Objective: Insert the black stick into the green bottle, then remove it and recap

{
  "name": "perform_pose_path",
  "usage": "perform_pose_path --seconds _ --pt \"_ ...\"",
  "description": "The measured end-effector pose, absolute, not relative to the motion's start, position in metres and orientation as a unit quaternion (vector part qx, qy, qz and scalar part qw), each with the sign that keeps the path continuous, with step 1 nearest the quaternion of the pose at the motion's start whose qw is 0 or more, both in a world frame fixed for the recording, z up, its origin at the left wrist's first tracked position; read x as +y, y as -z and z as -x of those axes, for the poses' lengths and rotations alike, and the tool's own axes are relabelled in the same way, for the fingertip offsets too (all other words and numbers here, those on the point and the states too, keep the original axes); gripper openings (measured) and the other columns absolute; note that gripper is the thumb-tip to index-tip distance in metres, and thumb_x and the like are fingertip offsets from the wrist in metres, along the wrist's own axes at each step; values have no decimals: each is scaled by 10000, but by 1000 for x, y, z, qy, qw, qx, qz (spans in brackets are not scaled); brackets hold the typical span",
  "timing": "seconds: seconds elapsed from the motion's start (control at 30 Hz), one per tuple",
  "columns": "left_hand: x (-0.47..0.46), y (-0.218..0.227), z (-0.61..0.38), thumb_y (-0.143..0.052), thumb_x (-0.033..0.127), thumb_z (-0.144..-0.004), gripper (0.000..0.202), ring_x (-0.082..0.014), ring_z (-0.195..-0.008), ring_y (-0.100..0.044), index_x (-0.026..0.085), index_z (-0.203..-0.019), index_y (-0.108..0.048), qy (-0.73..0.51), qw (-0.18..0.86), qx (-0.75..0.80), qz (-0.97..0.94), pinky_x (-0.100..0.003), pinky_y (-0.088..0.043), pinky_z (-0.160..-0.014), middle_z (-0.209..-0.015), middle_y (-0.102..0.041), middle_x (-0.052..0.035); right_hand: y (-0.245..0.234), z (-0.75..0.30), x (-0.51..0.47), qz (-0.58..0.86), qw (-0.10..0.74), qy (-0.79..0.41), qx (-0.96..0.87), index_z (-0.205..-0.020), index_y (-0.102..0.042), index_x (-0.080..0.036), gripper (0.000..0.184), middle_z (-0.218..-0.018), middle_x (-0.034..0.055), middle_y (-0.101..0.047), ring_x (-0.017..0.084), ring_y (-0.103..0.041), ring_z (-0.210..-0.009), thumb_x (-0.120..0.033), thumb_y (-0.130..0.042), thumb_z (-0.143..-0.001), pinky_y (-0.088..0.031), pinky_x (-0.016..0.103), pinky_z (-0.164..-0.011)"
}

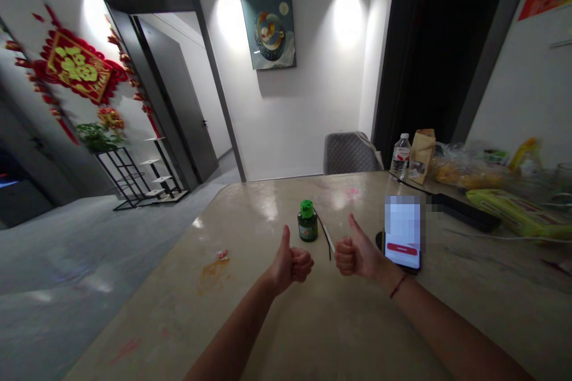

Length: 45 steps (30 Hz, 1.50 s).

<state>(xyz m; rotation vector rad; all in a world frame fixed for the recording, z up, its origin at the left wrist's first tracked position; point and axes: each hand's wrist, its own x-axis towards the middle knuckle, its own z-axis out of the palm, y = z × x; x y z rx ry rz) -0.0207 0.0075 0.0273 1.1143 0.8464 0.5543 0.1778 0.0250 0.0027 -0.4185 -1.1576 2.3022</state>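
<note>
Both of my hands are held over the table in thumbs-up fists, with nothing visible in them. My left hand [292, 263] has its fingers curled in and its thumb pointing up. Facing it, my right hand [355, 252] makes the same shape, with a thin dark red string bracelet [397, 286] on its wrist. Beyond and between the fists stands a small dark green bottle [308, 230] with a bright green cap, upright and apart from both hands. A thin black stick-like thing and a white one [329, 239] lie right of the bottle, partly hidden by my right hand.
Right of my right hand a phone [402, 257] stands propped up, its screen mostly blurred. Further right are a black power strip [465, 211], a green packet [518, 211], a water bottle [400, 156], a paper bag [421, 156] and bagged food [469, 169]. A grey chair [351, 153] stands behind the table [250, 321].
</note>
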Motion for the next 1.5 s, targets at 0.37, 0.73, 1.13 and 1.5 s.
perform_pose_path --seconds 0.37,0.73,1.13,1.5 --pt "13 -31 27 -103 746 -693 597 -65 -419 -198 202 -526 -285 -361 524 504 -584 -214 -178 -423 -464 -221 72 -3 -175 38 392 425 -646 -499 -645 -472 -183 474 -458 -72 -384 64 -336 -371 -647 -410 -714 -267 196 -371" --pt "-19 -8 35 -414 618 -668 448 -53 -414 -229 206 -540 -295 -446 411 573 -550 -199 -207 -420 -457 -252 86 -10 -117 96 503 473 -310 -654 -1104 -445 -135 581 -1049 123 -555 203 -533 -975 -372 -654 -616 -415 332 -837" --pt "-36 18 40 -414 567 -703 434 -77 -488 -241 202 -527 -258 -411 365 585 -597 -220 -209 -466 -508 -234 62 16 -105 88 497 526 -290 -627 -1004 -510 -194 371 -1024 71 -588 199 -542 -953 -382 -577 -691 -401 335 -850" --pt "-34 17 39 -404 494 -733 389 -80 -499 -249 200 -528 -254 -398 364 592 -599 -226 -218 -492 -519 -235 60 9 -117 55 485 487 -298 -662 -955 -536 -197 313 -947 56 -608 200 -556 -908 -377 -579 -703 -421 340 -821"
